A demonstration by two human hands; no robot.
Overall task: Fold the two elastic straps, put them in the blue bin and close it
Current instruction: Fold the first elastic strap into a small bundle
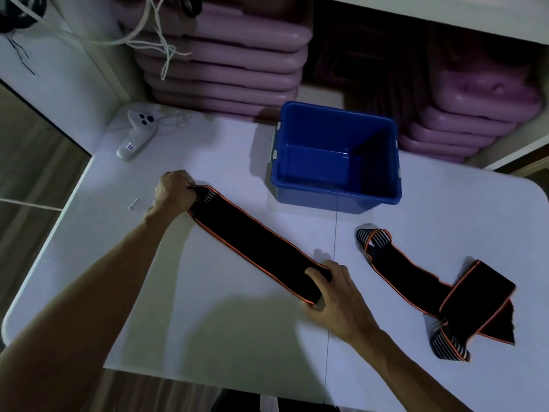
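Note:
A black elastic strap with orange edges (255, 242) lies stretched flat and diagonal across the white table (208, 322). My left hand (175, 193) grips its far striped end. My right hand (335, 288) holds the near end, thumb over the top and fingers curled round the edge. A second black and orange strap (439, 288) lies loose and crumpled at the right, apart from both hands. The blue bin (337, 191) stands open and empty behind the straps. Its lid is not in view.
A white controller (137, 133) lies at the table's far left corner, and a small screw (133, 203) sits left of my left hand. Stacks of pink lids or trays (225, 63) and white cords (160, 40) fill the shelf behind.

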